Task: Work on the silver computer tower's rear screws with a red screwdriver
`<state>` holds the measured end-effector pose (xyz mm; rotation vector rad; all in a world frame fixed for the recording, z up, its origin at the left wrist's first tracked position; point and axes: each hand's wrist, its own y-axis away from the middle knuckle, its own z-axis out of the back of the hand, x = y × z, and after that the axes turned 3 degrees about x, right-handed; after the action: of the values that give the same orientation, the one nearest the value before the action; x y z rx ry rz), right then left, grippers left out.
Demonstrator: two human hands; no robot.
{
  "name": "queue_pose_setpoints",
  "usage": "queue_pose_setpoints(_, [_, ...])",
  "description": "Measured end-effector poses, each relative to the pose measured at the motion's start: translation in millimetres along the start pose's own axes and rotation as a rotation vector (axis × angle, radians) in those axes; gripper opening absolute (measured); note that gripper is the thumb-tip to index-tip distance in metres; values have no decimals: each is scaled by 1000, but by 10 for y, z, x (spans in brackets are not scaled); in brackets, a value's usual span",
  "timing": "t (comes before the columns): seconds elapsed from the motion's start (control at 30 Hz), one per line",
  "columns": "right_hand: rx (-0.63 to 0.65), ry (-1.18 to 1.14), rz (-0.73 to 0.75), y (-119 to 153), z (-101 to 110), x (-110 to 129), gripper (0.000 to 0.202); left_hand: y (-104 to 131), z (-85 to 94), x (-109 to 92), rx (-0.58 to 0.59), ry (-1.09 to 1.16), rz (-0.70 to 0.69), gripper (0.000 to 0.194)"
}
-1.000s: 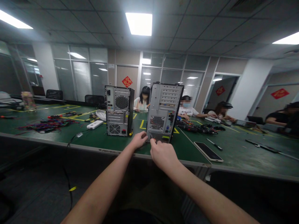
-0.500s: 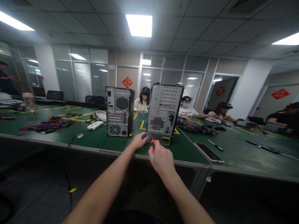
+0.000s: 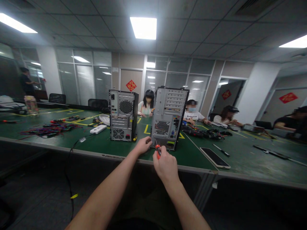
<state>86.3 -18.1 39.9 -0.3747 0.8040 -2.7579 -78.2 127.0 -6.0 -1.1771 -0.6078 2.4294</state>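
A tall computer tower (image 3: pixel 160 105) stands upright with its grey rear panel towards me, showing slots, a vent and ports. My right hand (image 3: pixel 166 163) is closed round a red and black screwdriver (image 3: pixel 157 150), its shaft pointing up at the panel's lower left part. Whether the tip sits in a screw is too small to tell. At the tower's lower left edge, my left hand (image 3: pixel 143 145) has its thumb and bent fingers against the case; the fingertips are partly hidden. A smaller computer tower (image 3: pixel 122 123) stands to the left, also rear side out.
On the green table (image 3: pixel 189 156) lie a phone (image 3: pixel 215 157) and a pen (image 3: pixel 221 149) at right. Black cables (image 3: pixel 206 132) lie behind them. Left are a white power strip (image 3: pixel 98 129) and a heap of thin wires (image 3: pixel 48 130). Several people sit across the table.
Both hands keep nearly the same places at the tower. The right hand has turned slightly with the screwdriver, showing more of its handle. A person in the far left background has moved right.
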Motion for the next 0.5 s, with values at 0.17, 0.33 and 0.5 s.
queue_pose_setpoints(0.17, [-48, -69, -36, 120, 32, -130, 12, -49, -8, 43, -52, 58, 53, 22])
queue_pose_setpoints(0.33, [-87, -235, -9, 284, 61, -238, 14, -136, 31, 217, -317, 248, 308, 30])
queue_pose_setpoints(0.5, [45, -249, 30, 338, -98, -240, 12, -214, 53, 456, -469, 384, 466, 33])
